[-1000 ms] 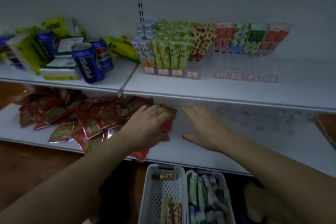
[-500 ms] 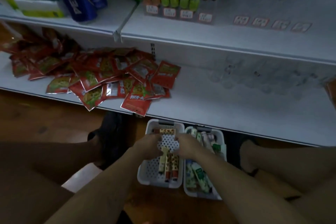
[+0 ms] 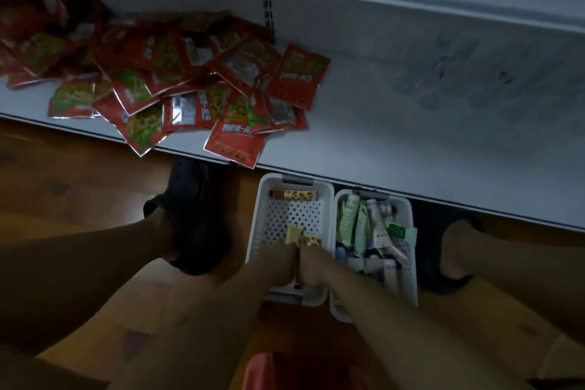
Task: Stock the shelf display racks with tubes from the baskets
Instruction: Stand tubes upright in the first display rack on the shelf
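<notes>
In the left basket (image 3: 262, 199) on the floor (image 3: 79, 184) beneath the shelf (image 3: 411, 136), the left hand (image 3: 278, 258) and right hand (image 3: 316, 263) meet, fingers curled round patterned tubes (image 3: 294, 233), seemingly to lift several together. The crowded right basket (image 3: 411, 279) touches alongside; the overhanging shelf edge and spilling red sachets (image 3: 190, 89) narrow the way up, open room lying rightward.

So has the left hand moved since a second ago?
Yes. The left hand came off the shelf and went down into the left basket.
</notes>
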Tool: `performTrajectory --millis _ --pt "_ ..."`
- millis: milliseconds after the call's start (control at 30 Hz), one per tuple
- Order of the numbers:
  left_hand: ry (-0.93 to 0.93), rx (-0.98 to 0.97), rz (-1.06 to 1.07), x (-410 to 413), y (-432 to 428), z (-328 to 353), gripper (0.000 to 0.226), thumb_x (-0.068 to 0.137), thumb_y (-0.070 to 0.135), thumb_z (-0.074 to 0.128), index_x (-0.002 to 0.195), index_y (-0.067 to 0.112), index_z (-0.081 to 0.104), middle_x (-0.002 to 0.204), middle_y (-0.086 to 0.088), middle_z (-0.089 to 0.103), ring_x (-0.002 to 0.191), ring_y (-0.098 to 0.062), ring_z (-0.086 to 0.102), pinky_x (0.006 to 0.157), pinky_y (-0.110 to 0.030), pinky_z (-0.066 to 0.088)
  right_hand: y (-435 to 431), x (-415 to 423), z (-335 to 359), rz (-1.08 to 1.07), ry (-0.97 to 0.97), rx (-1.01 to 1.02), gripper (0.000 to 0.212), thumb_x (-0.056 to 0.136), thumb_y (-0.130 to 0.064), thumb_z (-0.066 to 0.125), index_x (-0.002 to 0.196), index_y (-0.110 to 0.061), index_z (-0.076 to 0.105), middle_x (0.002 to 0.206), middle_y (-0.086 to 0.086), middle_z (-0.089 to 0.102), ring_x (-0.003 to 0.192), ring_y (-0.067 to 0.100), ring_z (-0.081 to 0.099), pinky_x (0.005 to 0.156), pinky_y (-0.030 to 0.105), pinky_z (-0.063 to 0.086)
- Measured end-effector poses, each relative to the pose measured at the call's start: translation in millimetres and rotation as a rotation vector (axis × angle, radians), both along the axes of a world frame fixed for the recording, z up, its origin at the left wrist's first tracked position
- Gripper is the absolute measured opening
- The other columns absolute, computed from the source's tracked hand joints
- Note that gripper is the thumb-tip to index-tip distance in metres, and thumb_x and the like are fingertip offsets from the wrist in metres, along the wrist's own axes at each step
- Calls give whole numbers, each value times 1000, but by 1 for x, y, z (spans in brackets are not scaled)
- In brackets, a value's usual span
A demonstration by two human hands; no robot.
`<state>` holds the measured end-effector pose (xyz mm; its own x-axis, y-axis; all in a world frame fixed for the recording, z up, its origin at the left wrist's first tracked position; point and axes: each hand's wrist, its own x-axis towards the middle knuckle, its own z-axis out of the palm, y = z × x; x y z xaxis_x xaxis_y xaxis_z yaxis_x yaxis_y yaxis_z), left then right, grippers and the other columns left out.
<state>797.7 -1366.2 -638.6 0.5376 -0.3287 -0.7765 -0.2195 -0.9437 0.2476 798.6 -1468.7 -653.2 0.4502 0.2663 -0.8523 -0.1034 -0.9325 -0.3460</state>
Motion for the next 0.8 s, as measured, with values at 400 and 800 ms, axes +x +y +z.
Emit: performTrajectory --millis 400,800 --pt "-93 -94 409 12 12 -38 30 99 16 42 129 10 47 115 -10 64 100 -25 63 77 -26 44 16 -2 -50 -431 -1 72 44 86 -17 57 128 -20 50 120 14 58 99 29 59 72 29 45" --pt "-87 -131 915 17 2 -49 27 95 17 54 118 7 47 110 -11 62 93 -23 64 69 -28 50 14 2 -9 -504 -343 60 28 79 5 52 93 -15 39 103 9 42 77 15 33 56 30 27"
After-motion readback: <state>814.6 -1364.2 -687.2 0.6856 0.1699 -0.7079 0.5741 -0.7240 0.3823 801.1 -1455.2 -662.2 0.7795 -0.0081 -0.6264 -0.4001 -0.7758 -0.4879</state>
